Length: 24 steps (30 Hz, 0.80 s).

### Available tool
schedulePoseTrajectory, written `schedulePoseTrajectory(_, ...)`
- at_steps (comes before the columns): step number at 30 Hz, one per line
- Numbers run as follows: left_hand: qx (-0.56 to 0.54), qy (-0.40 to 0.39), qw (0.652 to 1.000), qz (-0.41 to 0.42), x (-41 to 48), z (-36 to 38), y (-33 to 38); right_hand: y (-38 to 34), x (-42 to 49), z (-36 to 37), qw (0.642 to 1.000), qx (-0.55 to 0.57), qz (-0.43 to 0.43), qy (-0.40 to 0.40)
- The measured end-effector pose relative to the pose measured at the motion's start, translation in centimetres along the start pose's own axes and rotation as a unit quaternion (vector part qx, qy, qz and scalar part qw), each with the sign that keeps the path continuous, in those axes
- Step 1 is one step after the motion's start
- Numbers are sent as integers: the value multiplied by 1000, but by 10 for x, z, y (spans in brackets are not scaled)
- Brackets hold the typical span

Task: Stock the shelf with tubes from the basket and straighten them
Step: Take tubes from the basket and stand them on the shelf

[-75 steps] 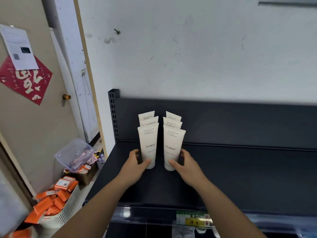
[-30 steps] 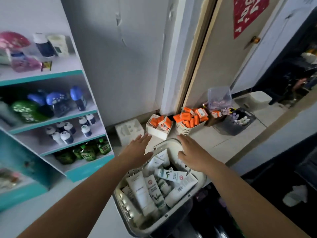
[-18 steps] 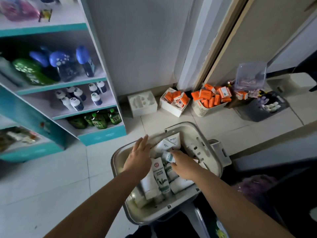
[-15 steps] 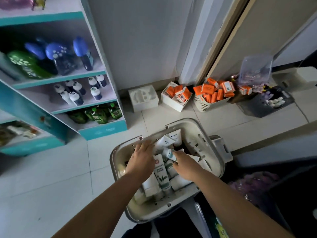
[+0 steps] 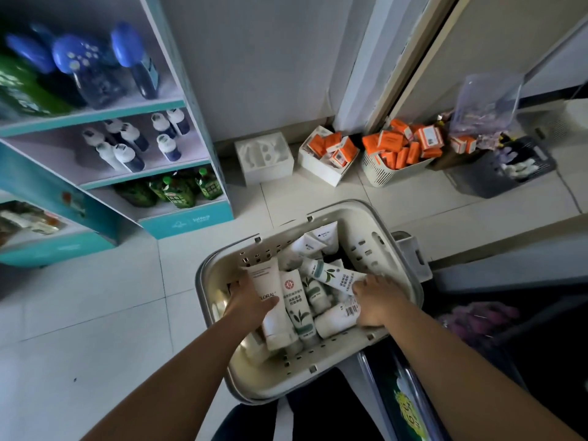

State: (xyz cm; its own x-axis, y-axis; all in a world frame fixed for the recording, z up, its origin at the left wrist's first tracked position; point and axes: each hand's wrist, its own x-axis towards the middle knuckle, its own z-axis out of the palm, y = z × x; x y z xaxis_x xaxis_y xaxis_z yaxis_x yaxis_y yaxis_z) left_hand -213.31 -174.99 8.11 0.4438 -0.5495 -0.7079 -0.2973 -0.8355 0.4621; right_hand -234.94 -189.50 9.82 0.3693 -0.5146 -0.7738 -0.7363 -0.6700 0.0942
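Observation:
A cream basket (image 5: 366,246) sits low in the middle of the view, with several white tubes lying loose in it. My left hand (image 5: 248,300) grips a pale FLORAL tube (image 5: 264,276) at the basket's left side, thumb across its front. My right hand (image 5: 378,300) is palm down among the tubes at the right, touching the end of a leaf-printed tube (image 5: 331,275) and a tube with a barcode (image 5: 337,318). Its fingertips are buried in the pile. The dark shelf's front strip (image 5: 404,405) shows at the lower right.
A teal shelf unit (image 5: 178,218) with bottles stands on the left. Along the wall are a white foam box (image 5: 264,157), a white box (image 5: 327,154) and a slotted basket (image 5: 381,173) of orange packs, and a grey basket (image 5: 496,173). White tiled floor lies to the left.
I turned away from the shelf, where both hands framed the standing tubes, to the basket. My left hand has taken hold of the FLORAL tube and my right has moved to the basket's right side.

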Motion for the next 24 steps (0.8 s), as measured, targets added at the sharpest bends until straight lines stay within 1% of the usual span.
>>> schedulePoseTrajectory(2, -46, -19, 999, -9, 3, 0, -1, -1, -1, -6, 999, -25, -21, -8)
schedulePoseTrajectory(4, -64, -31, 997, -22, 6, 1, -5, -3, -1, -11, 998, -26, -55, -2)
schedulePoseTrajectory(6, -71, -45, 996, -37, 3, 3, -3, -2, -3, -15, 995, 13, -91, 26)
schedulePoseTrajectory(8, -78, -53, 995, -38, -1, 7, -3, 4, -4, -14, 989, 99, -81, 71)
schedulePoseTrajectory(9, -83, -55, 994, -35, -3, 7, -1, 8, -3, -11, 980, 162, -57, 103)
schedulePoseTrajectory(11, -92, -59, 993, -33, -5, 10, 1, 11, -1, -4, 938, 297, -6, 179)
schedulePoseTrajectory(12, -98, -61, 993, -35, -5, 12, 2, 10, 1, 0, 917, 340, 14, 208)
schedulePoseTrajectory(14, -103, -63, 992, -43, -4, 15, 3, 5, 4, 9, 878, 413, 58, 235)
schedulePoseTrajectory(15, -103, -63, 992, -47, -4, 17, 4, 2, 5, 12, 847, 473, 82, 230)
schedulePoseTrajectory(17, -103, -64, 991, -49, -3, 21, 4, -4, 1, 11, 750, 627, 106, 179)
schedulePoseTrajectory(18, -108, -66, 991, -50, -3, 23, 4, -6, 0, 11, 711, 681, 102, 140)
schedulePoseTrajectory(19, -116, -68, 990, -53, -3, 24, 4, -7, -2, 8, 701, 701, 90, 98)
schedulePoseTrajectory(21, -133, -67, 987, -56, -3, 25, 4, -8, -8, 1, 720, 691, 58, 19)
schedulePoseTrajectory(22, -136, -68, 987, -55, -2, 25, 3, -9, -12, -5, 730, 682, 46, -8)
schedulePoseTrajectory(23, -133, -71, 987, -53, -2, 24, 3, -9, -17, -10, 733, 678, 40, -30)
schedulePoseTrajectory(24, -132, -75, 987, -50, -1, 24, 3, -8, -21, -14, 727, 684, 31, -52)
